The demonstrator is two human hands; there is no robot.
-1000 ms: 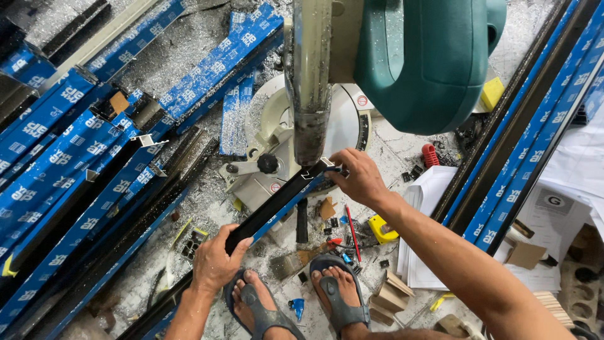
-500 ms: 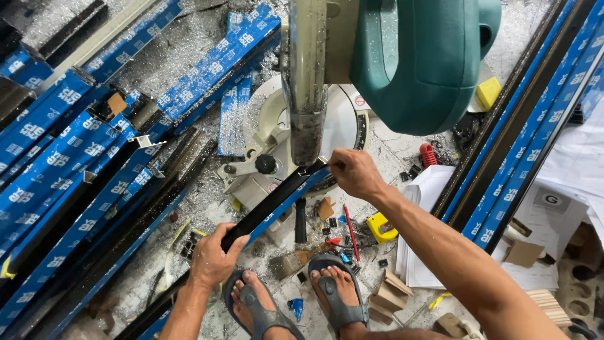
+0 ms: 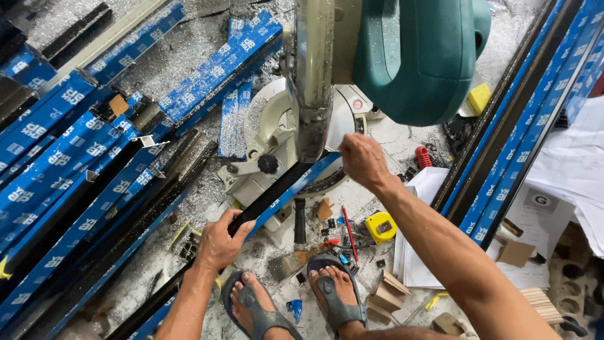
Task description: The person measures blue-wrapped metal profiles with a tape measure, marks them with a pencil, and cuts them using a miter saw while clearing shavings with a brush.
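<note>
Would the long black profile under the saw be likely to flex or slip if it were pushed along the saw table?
The black profile looks like rigid metal, so it should stay straight. It probably slides easily, since metal chips cover the saw table. The left hand grips it and the right hand is at its far end.

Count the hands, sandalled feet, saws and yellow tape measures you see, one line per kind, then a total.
Hands: 2, left hand and right hand on the black profile
Sandalled feet: 2
Green mitre saw: 1
Yellow tape measure: 1
Total: 6

one green mitre saw [image 3: 402, 56], one yellow tape measure [image 3: 380, 226] (round), two sandalled feet [image 3: 296, 302].
</note>
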